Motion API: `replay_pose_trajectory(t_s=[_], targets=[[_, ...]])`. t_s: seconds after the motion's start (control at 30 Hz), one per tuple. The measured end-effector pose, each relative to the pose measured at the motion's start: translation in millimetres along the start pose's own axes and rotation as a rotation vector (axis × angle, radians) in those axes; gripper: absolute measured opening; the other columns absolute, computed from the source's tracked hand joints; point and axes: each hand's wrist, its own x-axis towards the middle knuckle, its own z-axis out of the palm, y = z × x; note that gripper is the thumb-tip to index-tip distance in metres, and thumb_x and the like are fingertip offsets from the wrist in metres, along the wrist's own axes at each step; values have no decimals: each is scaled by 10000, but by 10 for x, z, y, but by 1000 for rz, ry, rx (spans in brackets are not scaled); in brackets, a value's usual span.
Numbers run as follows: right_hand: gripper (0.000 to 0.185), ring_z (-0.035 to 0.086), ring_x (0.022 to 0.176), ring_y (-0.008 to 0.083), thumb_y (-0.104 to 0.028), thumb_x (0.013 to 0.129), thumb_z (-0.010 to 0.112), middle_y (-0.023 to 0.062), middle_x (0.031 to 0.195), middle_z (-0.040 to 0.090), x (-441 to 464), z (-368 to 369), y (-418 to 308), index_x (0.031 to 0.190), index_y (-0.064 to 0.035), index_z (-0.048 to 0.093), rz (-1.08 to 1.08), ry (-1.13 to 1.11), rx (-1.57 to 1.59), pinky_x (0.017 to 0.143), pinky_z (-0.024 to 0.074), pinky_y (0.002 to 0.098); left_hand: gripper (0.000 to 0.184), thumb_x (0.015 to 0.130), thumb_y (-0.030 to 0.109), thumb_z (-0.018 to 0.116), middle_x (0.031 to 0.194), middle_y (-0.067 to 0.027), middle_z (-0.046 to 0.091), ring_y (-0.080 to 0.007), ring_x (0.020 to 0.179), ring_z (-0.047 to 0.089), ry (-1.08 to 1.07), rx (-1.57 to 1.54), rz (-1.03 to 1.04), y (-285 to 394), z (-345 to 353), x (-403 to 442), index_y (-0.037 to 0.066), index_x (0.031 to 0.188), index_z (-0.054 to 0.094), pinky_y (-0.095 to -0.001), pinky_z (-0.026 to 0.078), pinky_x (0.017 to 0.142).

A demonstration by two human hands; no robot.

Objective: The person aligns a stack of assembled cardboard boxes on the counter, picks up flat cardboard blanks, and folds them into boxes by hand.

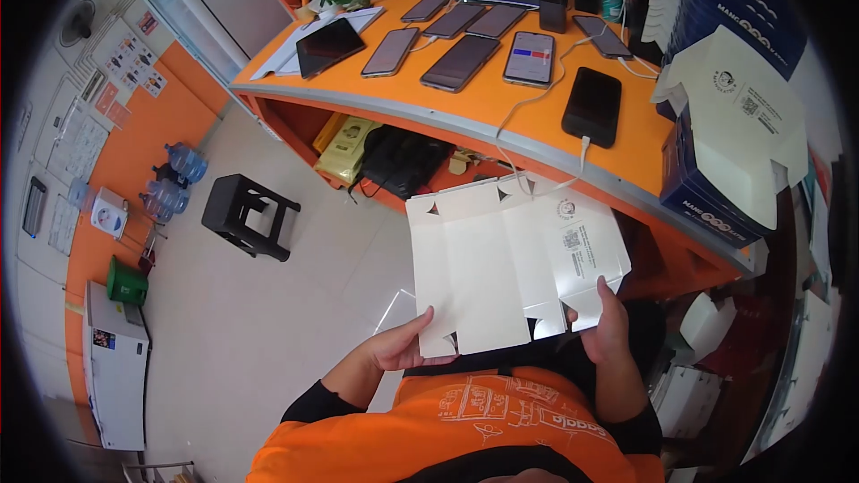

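Between my hands I hold a flat, unfolded white cardboard box (pixel 483 259) with crease lines, small corner cut-outs and a printed logo and code on its right panel. My left hand (pixel 404 343) grips its lower left corner, thumb on top and fingers underneath. On the lower right edge, my right hand (pixel 606 326) pinches the card the same way; its fingers are partly hidden beneath. The far edge of the cardboard lies close to the front edge of the orange counter (pixel 358 98). A folded box (pixel 729 152), dark blue outside and white inside, stands open at the counter's right end.
Several phones lie on the counter, one black phone (pixel 591 107) plugged into a white cable (pixel 501 125) hanging over the edge. A tablet (pixel 330 47) rests on papers at the left. Stacked blue boxes (pixel 743 9) rise at the right. A black stool (pixel 250 215) stands on the floor.
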Motion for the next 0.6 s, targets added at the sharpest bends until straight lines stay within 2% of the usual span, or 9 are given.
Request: replay_pose_trajectory(t_s=[0.13,0.33,0.43,0.53,0.57,0.6], targets=[[460,601,802,192,-387,1074,467,106,1123,649,-65,116,-26,1354,-24,499,6,21,-38,628,485,325,677,1027,637,439,1401,-99,566,-227,1274,575,-2,-15,-78,-34,-121,43,120,1462,466,-403,511,1062],[450,606,797,205,-360,1075,451,120,1148,649,-150,60,-74,1363,-16,485,14,-41,-25,651,491,329,662,1042,621,420,1275,-81,634,-180,1133,638,156,-49,-9,-3,146,18,100,1446,477,-356,545,986],[427,644,820,227,-303,1063,476,138,1173,648,-193,-84,-40,1359,6,481,50,-84,-114,698,522,344,666,1056,611,391,1190,-67,653,-154,1053,644,175,-25,10,49,285,-44,72,1436,481,-333,548,930],[360,691,836,251,-170,1040,518,159,1139,665,-306,-147,-64,1337,31,494,52,-66,-162,774,558,361,667,1066,602,371,1178,-68,647,-149,1027,640,116,57,21,41,120,-3,56,1435,477,-336,544,914],[409,688,1030,249,-115,1023,544,161,1210,652,-349,-169,-112,1392,38,456,81,-110,-123,904,542,361,639,1077,588,353,1134,-55,648,-140,988,633,124,53,28,58,122,-10,57,1396,510,-334,540,895],[431,660,1092,249,-106,1022,544,163,1248,633,-352,-230,-103,1414,37,436,73,-68,-165,946,520,359,630,1080,580,353,1115,-57,651,-141,986,631,132,115,44,50,64,24,52,1379,521,-330,538,880]])
